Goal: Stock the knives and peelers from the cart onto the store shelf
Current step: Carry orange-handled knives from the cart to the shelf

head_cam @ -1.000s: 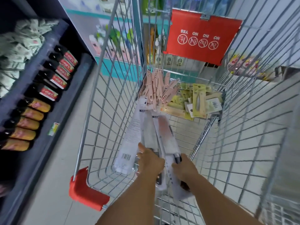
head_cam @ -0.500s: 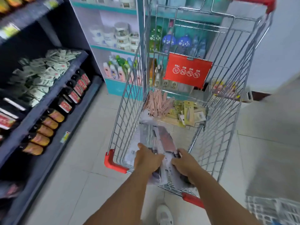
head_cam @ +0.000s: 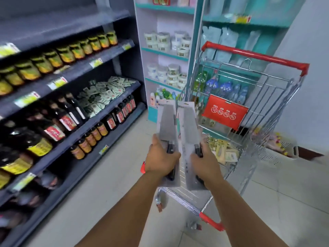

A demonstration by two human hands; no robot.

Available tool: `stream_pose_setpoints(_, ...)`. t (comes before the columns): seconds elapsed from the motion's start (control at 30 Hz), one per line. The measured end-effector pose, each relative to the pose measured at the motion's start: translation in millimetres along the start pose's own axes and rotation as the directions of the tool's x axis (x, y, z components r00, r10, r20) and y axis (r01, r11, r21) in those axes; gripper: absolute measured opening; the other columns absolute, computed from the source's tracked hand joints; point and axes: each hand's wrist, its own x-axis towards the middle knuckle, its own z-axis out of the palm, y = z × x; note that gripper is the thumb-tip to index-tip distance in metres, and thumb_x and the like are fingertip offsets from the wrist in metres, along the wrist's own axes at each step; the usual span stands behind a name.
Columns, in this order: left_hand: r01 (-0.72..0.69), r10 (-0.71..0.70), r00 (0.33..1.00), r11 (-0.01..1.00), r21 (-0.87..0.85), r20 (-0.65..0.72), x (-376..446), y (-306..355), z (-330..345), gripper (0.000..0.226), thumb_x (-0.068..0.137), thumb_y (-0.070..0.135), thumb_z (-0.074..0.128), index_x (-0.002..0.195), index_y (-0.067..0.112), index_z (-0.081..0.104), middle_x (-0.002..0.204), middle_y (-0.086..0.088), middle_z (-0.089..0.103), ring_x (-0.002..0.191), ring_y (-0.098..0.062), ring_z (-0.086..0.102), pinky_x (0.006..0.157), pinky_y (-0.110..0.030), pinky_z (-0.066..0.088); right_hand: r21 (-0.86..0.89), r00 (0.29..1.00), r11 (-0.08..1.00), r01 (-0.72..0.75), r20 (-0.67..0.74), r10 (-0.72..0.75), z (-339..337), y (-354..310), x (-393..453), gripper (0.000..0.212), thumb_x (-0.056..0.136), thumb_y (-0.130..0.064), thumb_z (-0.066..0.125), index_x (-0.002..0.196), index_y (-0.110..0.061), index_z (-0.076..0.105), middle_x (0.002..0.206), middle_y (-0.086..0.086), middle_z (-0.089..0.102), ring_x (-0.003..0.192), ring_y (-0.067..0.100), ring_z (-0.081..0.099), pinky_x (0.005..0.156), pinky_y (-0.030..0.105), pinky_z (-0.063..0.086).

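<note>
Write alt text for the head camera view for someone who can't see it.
Two bare hands each hold a carded cleaver above a wire shopping cart: left hand on one packaged cleaver, right hand on another. Dark shelves of sauce bottles line the left.

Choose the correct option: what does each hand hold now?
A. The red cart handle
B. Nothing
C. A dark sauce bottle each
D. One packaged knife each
D: the left hand grips one carded knife, and the right hand grips another knife package, both raised in front of the cart.
</note>
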Motion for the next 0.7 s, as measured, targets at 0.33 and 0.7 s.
stream_pose_setpoints(0.33, -0.153, 0.103, 0.910, 0.983, -0.096, -0.401, -38.3, 4.1, -144.7, 0.058, 0.069, 0.031, 0.072, 0.117, 0.026, 0.039, 0.101, 0.003, 0.062, 0.087, -0.019, 0.061, 0.069, -0.029, 0.047, 0.058, 0.929, 0.943, 0.328, 0.159, -0.333, 56.7, -133.5, -44.1, 0.056, 0.091, -0.024, 0.053, 0.142, -0.037, 0.037, 0.116, -0.008, 0.064, 0.096, 0.018, 0.061, 0.076, 0.027, 0.044)
stream_pose_setpoints(0.7, -0.054, -0.034, 0.699, 0.993, -0.101, -0.714, -105.3, -87.0, -374.9, 0.054, 0.072, 0.032, 0.072, 0.111, 0.030, 0.035, 0.094, 0.010, 0.055, 0.077, -0.011, 0.058, 0.056, -0.025, 0.044, 0.173, 0.730, 0.839, 0.516, 0.423, -0.536, 234.6, -277.5, -168.0, 0.060, 0.093, -0.025, 0.053, 0.147, -0.034, 0.030, 0.132, -0.004, 0.056, 0.107, 0.019, 0.058, 0.083, 0.029, 0.045)
